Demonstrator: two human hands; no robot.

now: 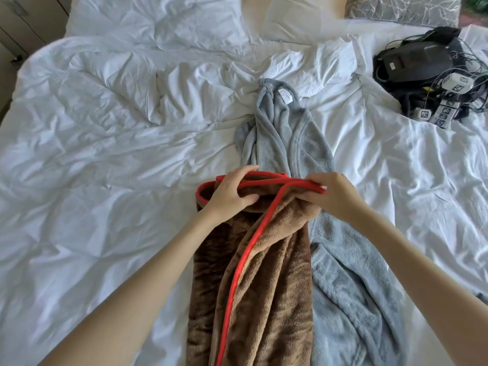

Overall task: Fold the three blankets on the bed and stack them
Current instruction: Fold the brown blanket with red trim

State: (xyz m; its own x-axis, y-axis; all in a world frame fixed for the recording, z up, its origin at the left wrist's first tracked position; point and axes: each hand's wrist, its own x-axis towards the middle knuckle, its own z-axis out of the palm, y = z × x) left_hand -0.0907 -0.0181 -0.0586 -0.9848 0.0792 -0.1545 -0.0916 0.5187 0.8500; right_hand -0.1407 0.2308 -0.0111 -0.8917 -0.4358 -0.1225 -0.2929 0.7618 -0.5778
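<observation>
A brown fleece blanket (264, 281) with red trim hangs bunched lengthwise from the bed's near edge up to its middle. My left hand (232, 192) grips its top edge at the left, fingers curled over the red border. My right hand (334, 194) pinches the same top edge at the right. Under and beside the brown one lies a grey fleece blanket (287, 138), crumpled in a long strip, with a white label near its far end. A third blanket is not visible.
The bed is covered by a wrinkled white duvet (111, 143). White pillows (163, 19) and a grey patterned pillow (401, 7) lie at the head. A pile of black devices and cables (433, 72) sits at the far right.
</observation>
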